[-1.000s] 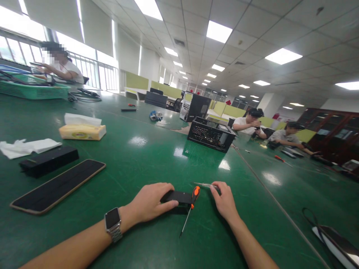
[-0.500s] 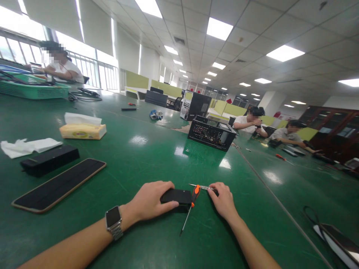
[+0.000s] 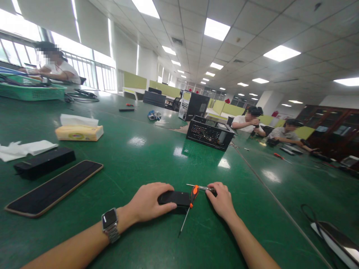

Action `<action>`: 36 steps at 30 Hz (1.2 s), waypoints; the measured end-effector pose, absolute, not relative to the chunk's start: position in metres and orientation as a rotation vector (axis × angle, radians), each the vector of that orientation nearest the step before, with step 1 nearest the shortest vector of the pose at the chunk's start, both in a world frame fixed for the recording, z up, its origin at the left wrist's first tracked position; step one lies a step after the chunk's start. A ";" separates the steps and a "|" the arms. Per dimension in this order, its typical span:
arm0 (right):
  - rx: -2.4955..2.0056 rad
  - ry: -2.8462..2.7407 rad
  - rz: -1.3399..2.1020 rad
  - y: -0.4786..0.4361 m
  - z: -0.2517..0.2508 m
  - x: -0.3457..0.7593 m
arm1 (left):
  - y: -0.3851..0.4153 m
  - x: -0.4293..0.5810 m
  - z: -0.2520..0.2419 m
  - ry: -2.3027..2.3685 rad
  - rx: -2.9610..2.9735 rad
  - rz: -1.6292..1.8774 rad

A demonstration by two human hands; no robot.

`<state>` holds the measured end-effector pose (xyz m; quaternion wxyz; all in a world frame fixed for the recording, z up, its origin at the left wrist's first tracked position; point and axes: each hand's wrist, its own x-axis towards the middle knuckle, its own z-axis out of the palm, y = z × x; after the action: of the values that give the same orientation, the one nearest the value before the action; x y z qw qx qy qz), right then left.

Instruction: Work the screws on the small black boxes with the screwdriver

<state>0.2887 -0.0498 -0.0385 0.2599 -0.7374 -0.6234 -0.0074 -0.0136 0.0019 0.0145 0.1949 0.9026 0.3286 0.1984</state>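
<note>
My left hand [image 3: 150, 200], with a watch on its wrist, is closed around the left end of a small black rectangular box [image 3: 179, 198] on the green table. Against the box's right end lies a screwdriver [image 3: 194, 192] with an orange and black handle, its shaft slanting down toward me. My right hand [image 3: 222, 201] has its thumb and fingers closed on the handle end of a second screwdriver [image 3: 201, 187] with a clear handle. That one's thin shaft points left, behind the orange handle. The fingers partly hide its grip.
To the left lie a long black panel [image 3: 56, 188], a black bar-shaped device [image 3: 45, 162] and a tissue pack [image 3: 80, 133]. An open black computer case [image 3: 209, 133] stands ahead. A cabled device [image 3: 336, 243] sits at lower right. Other people work at the far sides.
The view has shifted slightly, so everything appears a little further left. Both hands keep their grips, and the box and the screwdrivers hold nearly the same places.
</note>
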 end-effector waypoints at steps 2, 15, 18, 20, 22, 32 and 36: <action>-1.997 -1.686 -0.025 -0.050 -0.039 0.289 | 0.002 -0.013 0.015 0.926 2.490 0.568; -1.996 -1.683 -0.024 -0.050 -0.038 0.288 | 0.003 -0.013 0.019 0.895 2.059 0.452; -2.001 -1.678 -0.027 -0.050 -0.038 0.288 | 0.003 -0.011 0.017 0.890 1.941 0.459; -2.005 -1.671 -0.032 -0.051 -0.038 0.287 | 0.003 -0.011 0.014 0.896 1.888 0.472; -2.006 -1.667 -0.033 -0.051 -0.038 0.287 | 0.002 -0.010 0.011 0.922 1.868 0.491; -2.006 -1.667 0.003 -0.051 -0.037 0.288 | -0.001 -0.013 0.011 0.912 1.959 0.582; -2.003 -1.666 0.015 -0.051 -0.037 0.288 | -0.001 -0.013 0.014 0.878 2.001 0.576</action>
<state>0.2884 -0.0506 -0.0371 0.2648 -0.7413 -0.6167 0.0057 -0.0130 -0.0012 0.0139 0.4267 0.8009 0.3513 0.2305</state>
